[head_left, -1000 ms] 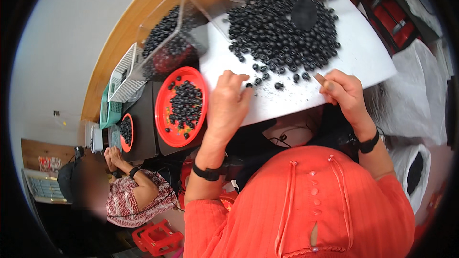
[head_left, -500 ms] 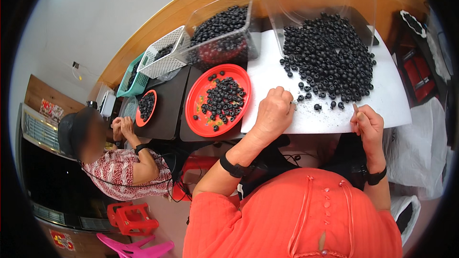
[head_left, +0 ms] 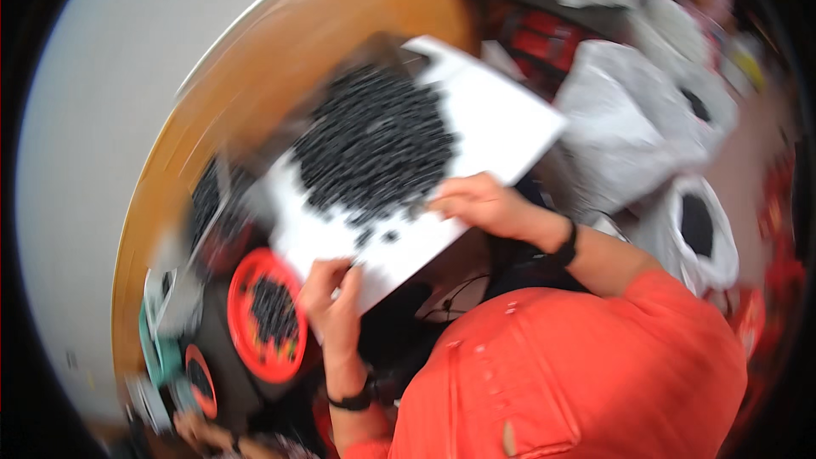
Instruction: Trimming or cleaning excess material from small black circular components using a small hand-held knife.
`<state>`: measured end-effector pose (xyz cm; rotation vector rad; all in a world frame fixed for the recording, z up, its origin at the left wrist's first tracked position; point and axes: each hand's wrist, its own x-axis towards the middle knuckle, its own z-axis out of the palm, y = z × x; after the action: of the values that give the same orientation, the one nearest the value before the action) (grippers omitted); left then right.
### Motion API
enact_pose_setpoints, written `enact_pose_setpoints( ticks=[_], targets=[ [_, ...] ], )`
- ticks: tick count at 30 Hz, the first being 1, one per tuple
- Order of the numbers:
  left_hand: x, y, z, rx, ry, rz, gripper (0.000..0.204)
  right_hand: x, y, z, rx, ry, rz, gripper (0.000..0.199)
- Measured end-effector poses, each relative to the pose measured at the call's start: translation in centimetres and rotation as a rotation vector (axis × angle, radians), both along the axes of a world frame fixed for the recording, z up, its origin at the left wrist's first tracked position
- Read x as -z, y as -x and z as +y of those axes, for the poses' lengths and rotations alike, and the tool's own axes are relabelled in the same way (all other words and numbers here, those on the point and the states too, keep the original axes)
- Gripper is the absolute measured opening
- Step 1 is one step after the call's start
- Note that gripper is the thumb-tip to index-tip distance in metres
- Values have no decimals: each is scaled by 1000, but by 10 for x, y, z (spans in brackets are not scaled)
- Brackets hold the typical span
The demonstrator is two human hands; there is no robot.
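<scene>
A heap of round black beads [head_left: 374, 140], smeared by motion, lies on a white board [head_left: 514, 119]. My right hand [head_left: 483, 204] reaches over the board to the heap's near right edge, its thumb and fingers pinched together. What the fingertips hold, if anything, is too blurred to name. By the board's near left edge my left hand [head_left: 331, 297] is closed, thumb against bent fingers; its contents cannot be made out. To its left sits a red plate [head_left: 244, 336] with a smaller pile of the same black beads [head_left: 274, 310].
See-through bins stand behind the plate, beside a white basket [head_left: 174, 310] and a teal basket [head_left: 157, 357]. At the lower left, another person's hands [head_left: 195, 429] are near a smaller red plate [head_left: 212, 395]. White plastic bags [head_left: 608, 132] stand at the right.
The whole view has swung to the right, so the board and plates appear turned and further left. My right hand has moved forward to the bead heap. More white bags show.
</scene>
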<state>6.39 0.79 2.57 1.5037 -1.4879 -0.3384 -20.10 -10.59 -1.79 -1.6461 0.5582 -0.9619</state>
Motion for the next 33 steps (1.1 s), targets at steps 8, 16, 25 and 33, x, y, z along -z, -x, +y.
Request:
enact_pose_setpoints(
  ticks=[8,16,25,33],
  targets=[
    [7,21,-20,135,-93,453,12,-11,11,14,30,-74,-100,34],
    [3,46,-29,281,-195,841,11,4,5,9,-42,2,-156,27],
    [-4,65,-45,460,-294,932,13,-27,14,32,28,137,-132,30],
    [-23,102,-61,671,-379,953,22,-52,24,33,417,581,-66,21]
  ],
)
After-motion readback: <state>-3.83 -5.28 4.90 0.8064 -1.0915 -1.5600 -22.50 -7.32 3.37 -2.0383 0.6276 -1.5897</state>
